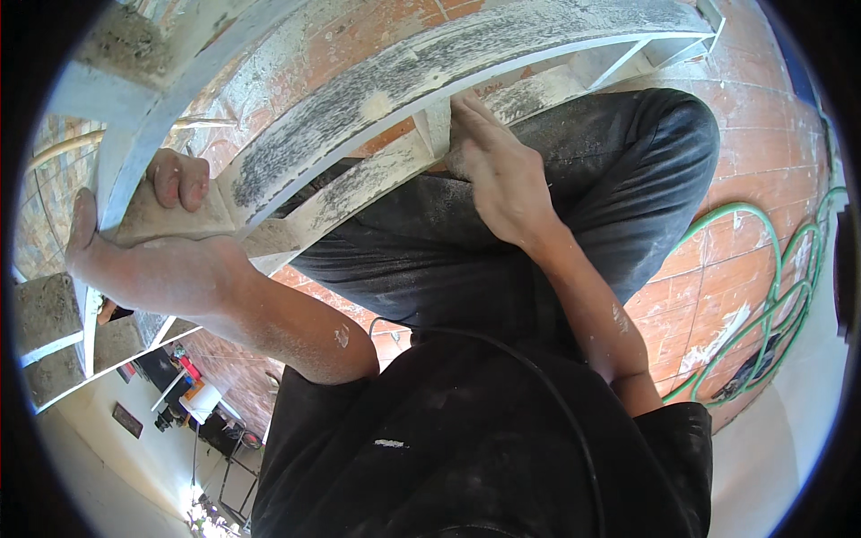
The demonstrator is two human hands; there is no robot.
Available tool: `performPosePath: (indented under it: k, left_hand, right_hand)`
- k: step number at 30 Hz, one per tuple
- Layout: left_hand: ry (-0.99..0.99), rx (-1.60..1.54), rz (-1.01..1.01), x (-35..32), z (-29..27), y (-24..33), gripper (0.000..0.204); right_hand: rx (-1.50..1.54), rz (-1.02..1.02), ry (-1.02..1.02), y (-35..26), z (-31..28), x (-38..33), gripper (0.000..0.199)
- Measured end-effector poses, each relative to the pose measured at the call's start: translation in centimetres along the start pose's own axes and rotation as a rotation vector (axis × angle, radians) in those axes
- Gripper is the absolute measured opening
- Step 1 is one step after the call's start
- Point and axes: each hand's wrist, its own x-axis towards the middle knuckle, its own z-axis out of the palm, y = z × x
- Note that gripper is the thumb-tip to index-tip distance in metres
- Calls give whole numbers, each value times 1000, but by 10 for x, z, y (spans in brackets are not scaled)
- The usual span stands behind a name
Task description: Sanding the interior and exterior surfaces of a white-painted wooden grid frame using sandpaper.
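Note:
A large curved frame (332,117), grey-white and dusty with dark speckled patches, arches across the upper view and over my legs. Two long curved strips form it, with short crosspieces between them. My left hand (166,269) is wrapped round the frame's left end, its fingers curled over a flat dusty panel (179,218) and its thumb at the outer edge. My right hand (500,179) presses against a crosspiece (437,125) near the middle. Its fingers lie close together and slightly blurred; whatever is beneath the palm is hidden.
My bent leg (619,170) in dark trousers lies under the frame. A green hose (776,296) loops over dusty orange floor tiles (691,314) at the right. More frame members (134,99) stand at the upper left. Assorted items and a white object (202,402) lie at the lower left.

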Motion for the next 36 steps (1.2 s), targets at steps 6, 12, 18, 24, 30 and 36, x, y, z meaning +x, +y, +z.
performPosePath:
  k: [6,12,18,24,30,36]
  left_hand:
    - [-7,50,21,-5,6,1,39]
    - [-38,67,37,-9,5,1,41]
    - [-83,42,80,0,-6,-3,41]
    - [-80,-7,44,1,-1,-4,39]
    - [39,59,19,-6,8,2,39]
    - [8,66,40,-5,5,-1,39]
  right_hand:
    - [451,35,202,-13,28,-11,40]
    - [493,312,154,-13,18,14,39]
    - [952,261,336,4,-9,17,41]
    - [429,212,131,-12,3,12,36]
    - [195,202,79,-25,-1,28,38]
    - [191,-23,321,-17,16,14,36]
